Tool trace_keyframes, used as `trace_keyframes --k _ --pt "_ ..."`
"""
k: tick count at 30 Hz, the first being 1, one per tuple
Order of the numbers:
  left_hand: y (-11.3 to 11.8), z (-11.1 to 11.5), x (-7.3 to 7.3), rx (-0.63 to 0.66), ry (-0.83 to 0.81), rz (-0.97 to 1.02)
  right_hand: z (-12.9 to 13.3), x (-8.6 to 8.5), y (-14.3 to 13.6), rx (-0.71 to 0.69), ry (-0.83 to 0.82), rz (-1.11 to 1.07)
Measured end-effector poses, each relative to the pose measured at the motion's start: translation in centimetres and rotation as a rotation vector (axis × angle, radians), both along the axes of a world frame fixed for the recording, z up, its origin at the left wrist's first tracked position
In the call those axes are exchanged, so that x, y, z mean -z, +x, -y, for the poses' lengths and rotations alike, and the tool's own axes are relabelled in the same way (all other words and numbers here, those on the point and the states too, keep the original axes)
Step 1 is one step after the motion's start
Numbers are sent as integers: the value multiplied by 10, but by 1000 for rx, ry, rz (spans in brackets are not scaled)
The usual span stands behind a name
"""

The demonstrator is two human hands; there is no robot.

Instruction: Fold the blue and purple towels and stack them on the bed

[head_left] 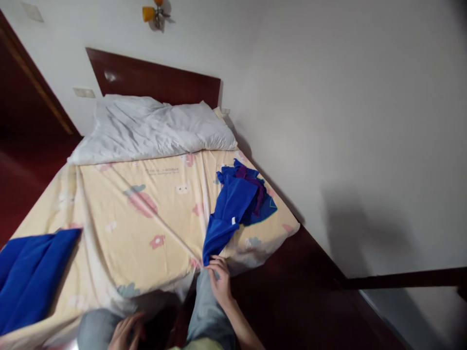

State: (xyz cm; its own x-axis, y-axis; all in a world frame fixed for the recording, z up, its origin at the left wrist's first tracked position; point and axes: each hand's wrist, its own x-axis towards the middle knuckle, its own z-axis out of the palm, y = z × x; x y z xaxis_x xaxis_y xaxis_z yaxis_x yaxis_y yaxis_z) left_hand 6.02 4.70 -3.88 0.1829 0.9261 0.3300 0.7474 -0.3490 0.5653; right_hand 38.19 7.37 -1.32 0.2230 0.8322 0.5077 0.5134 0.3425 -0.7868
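Note:
My right hand (219, 278) pinches the near corner of a blue cloth (233, 199) at the front edge of the bed, just above my knee. The cloth stretches back from my fingers, loosely bunched, and a small white tag shows on it. Its far part lies over a crumpled heap with a purple fabric (260, 198) and a darker blue piece with a green line (270, 206). Low in the view, my left hand (127, 332) rests by my left leg, slightly blurred, its fingers loosely apart with nothing visible in them.
A folded blue cloth (34, 279) lies at the bed's left front. Across the head of the bed (175, 214) is a rumpled white quilt or pillow (156, 129), before a dark wooden headboard (153, 78). A grey-white wall (346, 121) runs along the right.

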Motion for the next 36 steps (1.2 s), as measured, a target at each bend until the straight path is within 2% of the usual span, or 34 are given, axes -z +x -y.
trace_keyframes --k 2,5,9,12,16,19,25,28,30,32,36 --pt "13 12 -2 85 -9 101 24 5 -33 -122 -56 86" --pt "35 19 -22 235 -35 112 47 5 -69 -247 -95 170" --pt "50 21 -49 412 17 21 65 0 -95 -381 -53 259" --pt "44 27 -54 458 5 -19 75 -5 -104 -472 -28 282" --pt "21 41 -52 419 -11 -109 87 -11 -113 -524 -59 224" --pt "3 51 -51 384 48 -134 96 -14 -125 -549 -39 169" --pt "-24 69 -53 295 222 -22 102 -31 -153 -578 0 85" --pt "-31 72 -59 257 312 33 100 -39 -158 -604 15 66" --pt "-33 72 -65 228 358 36 97 -39 -158 -604 21 71" --pt "-34 70 -72 206 381 27 93 -34 -155 -552 12 73" --pt "-30 67 -84 192 405 80 85 -17 -144 -323 -74 69"
